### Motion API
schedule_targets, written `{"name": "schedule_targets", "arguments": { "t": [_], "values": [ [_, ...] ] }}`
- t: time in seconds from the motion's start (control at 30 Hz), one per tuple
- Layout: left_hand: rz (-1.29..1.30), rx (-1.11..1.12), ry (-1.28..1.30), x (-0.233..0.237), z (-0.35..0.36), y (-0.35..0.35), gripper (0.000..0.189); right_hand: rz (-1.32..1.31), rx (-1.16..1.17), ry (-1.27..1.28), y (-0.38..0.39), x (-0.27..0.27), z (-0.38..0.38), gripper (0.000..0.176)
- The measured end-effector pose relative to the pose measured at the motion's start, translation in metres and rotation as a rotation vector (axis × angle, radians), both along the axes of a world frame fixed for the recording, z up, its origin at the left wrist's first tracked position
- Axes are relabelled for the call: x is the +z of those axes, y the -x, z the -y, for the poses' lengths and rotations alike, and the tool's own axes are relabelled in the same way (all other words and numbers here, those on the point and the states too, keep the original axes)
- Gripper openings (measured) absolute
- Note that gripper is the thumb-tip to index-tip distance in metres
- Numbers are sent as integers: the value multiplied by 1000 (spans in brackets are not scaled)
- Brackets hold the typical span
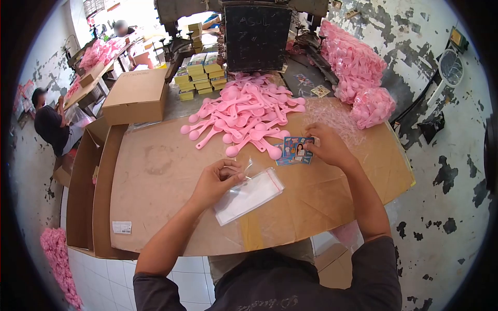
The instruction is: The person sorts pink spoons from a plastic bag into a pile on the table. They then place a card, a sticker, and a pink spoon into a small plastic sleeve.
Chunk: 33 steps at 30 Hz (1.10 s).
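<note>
My left hand [220, 179] is closed in a pinch on the edge of a clear plastic bag [250, 167]. It is just above a stack of flat plastic bags [251, 198], which looks white and has a reddish strip along one end. Between the fingers and thumb of my right hand [329, 147] is a blue printed card [298, 149] with a person's picture on it. More blue cards [282, 160] show beneath and beside that one. Just beyond both hands lies a heaped pile of pink measuring spoons [244, 114].
Cardboard [161, 181] covers the table. A closed carton [136, 96] and stacked card bundles [199, 72] stand at the back left. Bagged pink spoons [355, 67] and loose clear plastic [337, 118] are on the right. A long open box [83, 207] borders the left edge; other people [51, 122] are farther off.
</note>
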<state>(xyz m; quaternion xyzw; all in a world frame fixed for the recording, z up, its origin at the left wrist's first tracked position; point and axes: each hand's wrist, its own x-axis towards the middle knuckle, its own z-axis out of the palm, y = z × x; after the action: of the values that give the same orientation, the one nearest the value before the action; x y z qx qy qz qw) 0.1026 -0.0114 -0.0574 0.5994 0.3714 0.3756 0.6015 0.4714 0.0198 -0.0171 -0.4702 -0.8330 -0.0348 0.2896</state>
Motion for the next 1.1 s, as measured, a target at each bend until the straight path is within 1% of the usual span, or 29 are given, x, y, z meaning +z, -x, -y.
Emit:
{"name": "schedule_targets", "arguments": {
  "t": [0.1, 0.2, 0.3, 0.4, 0.43, 0.53, 0.63, 0.73, 0.83, 0.93, 1.03, 1.1],
  "values": [
    [27, 9, 34, -7, 0, 1, 29, -152, -52, 317, -4, 12, -1, 20],
    [43, 6, 10, -10, -1, 2, 30, -103, -125, 328, 10, 33, 10, 24],
    [76, -11, 18, -1, 2, 1, 32, -374, 37, 557, 51, 47, 29, 29],
    [106, -14, 43, -1, 4, 3, 33, -533, 228, 696, 75, 14, 24, 32],
    [117, -9, 48, -1, 4, 4, 33, -580, 268, 607, 79, 2, 19, 32],
    [124, 23, 58, 0, 3, 7, 34, -828, 319, 615, 89, -13, 17, 32],
    [49, 21, 68, 2, 2, 10, 34, -962, 371, 571, 95, -14, 19, 30],
    [24, 18, 55, 1, 3, 10, 35, -751, 240, 661, 88, -19, 23, 31],
    [-23, 16, 75, 13, 9, 5, 36, -392, 333, 335, 94, -12, 25, 31],
    [-97, -10, -9, 11, 12, 4, 36, -412, 431, 296, 103, -17, 26, 32],
    [-44, -37, -58, 1, 14, 0, 34, -739, 245, 572, 123, -22, 43, 35],
    [-51, -35, -67, 8, 19, -3, 33, -947, 224, 535, 135, -21, 50, 33]
  ]
}}
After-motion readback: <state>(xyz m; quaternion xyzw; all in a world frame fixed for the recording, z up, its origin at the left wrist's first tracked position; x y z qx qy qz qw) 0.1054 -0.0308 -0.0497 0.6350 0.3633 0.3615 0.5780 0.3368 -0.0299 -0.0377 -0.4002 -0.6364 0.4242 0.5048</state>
